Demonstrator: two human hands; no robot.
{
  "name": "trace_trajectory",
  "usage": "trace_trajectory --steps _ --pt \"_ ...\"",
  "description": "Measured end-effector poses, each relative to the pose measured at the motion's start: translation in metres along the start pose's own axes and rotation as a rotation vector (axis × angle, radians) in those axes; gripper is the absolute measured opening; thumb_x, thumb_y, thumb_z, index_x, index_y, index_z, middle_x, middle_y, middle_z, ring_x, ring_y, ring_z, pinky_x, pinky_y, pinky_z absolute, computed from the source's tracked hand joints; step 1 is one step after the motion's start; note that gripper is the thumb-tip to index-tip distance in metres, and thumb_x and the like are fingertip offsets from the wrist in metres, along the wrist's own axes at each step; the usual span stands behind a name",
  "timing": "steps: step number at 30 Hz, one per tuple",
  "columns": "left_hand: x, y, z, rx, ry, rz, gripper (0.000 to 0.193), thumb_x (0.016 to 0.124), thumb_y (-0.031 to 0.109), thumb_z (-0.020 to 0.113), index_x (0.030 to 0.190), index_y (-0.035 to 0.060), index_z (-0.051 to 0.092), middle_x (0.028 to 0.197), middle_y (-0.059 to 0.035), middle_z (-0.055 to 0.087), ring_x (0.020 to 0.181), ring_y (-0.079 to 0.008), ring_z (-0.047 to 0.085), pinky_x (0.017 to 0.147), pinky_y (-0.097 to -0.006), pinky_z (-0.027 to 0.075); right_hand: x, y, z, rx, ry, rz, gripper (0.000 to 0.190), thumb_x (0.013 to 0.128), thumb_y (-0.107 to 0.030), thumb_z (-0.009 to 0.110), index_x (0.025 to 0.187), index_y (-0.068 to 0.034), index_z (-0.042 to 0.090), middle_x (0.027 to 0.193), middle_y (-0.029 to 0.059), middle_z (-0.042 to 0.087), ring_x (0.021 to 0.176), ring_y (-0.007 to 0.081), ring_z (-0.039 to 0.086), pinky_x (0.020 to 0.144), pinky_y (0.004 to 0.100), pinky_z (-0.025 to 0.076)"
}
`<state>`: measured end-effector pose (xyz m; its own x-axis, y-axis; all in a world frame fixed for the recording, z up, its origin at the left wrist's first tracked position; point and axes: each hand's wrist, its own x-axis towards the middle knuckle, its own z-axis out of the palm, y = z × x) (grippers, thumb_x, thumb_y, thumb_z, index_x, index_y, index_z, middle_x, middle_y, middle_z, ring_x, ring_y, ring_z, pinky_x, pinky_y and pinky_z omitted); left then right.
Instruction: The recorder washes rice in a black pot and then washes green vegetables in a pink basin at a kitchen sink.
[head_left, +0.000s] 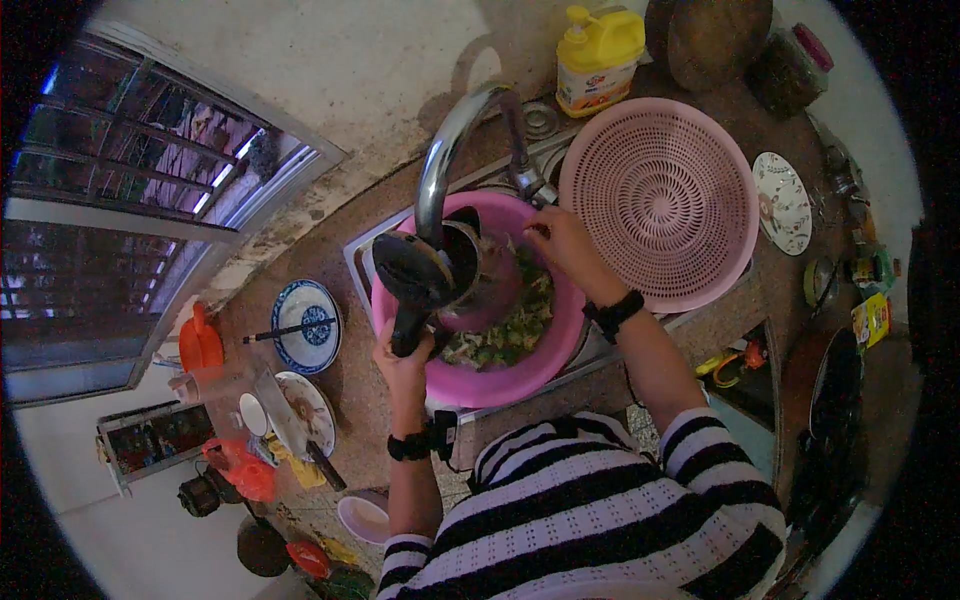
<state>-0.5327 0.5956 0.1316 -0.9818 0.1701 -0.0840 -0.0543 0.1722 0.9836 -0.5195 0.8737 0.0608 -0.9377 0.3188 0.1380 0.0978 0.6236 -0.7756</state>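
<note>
My left hand (405, 356) grips the black handle of a metal electric kettle (487, 277), its black lid raised, under the curved chrome faucet (442, 161). The kettle is over a pink plastic basin (495, 390) that sits in the sink and holds chopped leafy greens (517, 319). My right hand (555, 232) is at the basin's upper right rim, close to the faucet's base, its fingers bent; whether they touch the faucet lever cannot be told. A pink plastic colander (664, 206) lies just right of my right hand.
To the left are a blue-patterned bowl (289, 349) with chopsticks, a cleaver (281, 409) across a plate (319, 405), a white cup (254, 415) and an orange scoop (201, 349). A yellow-capped detergent bottle (596, 67) stands behind the sink. A floral plate (784, 202) is beyond the colander.
</note>
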Motion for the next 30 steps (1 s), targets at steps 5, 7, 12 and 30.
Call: trace_trajectory --steps 5,7,12,30 --pt "-0.002 0.006 0.003 0.016 0.011 0.004 0.018 0.064 -0.001 0.061 0.082 0.0012 0.059 0.073 0.003 0.054 0.067 -0.0074 0.048 0.063 -0.0216 0.039 0.0 -0.002 0.0 0.0 -0.005 0.016 0.014 0.074 -0.015 0.065 0.084 -0.005 0.066 0.08 0.0156 0.058 0.077 0.034 0.057 0.069 0.0418 0.046" --pt "-0.002 0.006 0.003 0.026 0.011 0.002 0.017 0.065 -0.001 0.061 0.082 0.0012 0.059 0.073 0.0031 0.054 0.067 -0.0074 0.048 0.063 -0.0215 0.039 0.001 -0.004 -0.002 -0.004 -0.007 0.026 0.014 0.074 -0.015 0.065 0.084 -0.005 0.066 0.08 0.0156 0.059 0.077 0.0339 0.057 0.07 0.0417 0.046" --pt "-0.003 0.002 0.001 0.042 0.007 0.056 0.017 0.065 0.0 0.061 0.081 0.0017 0.059 0.072 0.0031 0.053 0.067 -0.0073 0.048 0.063 -0.0216 0.039 0.001 -0.008 -0.005 -0.025 -0.026 0.024 0.014 0.074 -0.016 0.065 0.084 -0.005 0.066 0.08 0.0154 0.059 0.077 0.0336 0.058 0.07 0.0419 0.046" --pt "-0.005 0.012 0.006 -0.017 0.029 -0.007 0.014 0.065 -0.001 0.06 0.078 0.0023 0.057 0.071 0.0031 0.053 0.066 -0.0072 0.048 0.063 -0.0211 0.038 0.001 -0.002 0.0 0.009 -0.016 0.026 0.013 0.075 -0.014 0.064 0.084 -0.005 0.066 0.081 0.0154 0.059 0.077 0.0334 0.058 0.07 0.0416 0.046"
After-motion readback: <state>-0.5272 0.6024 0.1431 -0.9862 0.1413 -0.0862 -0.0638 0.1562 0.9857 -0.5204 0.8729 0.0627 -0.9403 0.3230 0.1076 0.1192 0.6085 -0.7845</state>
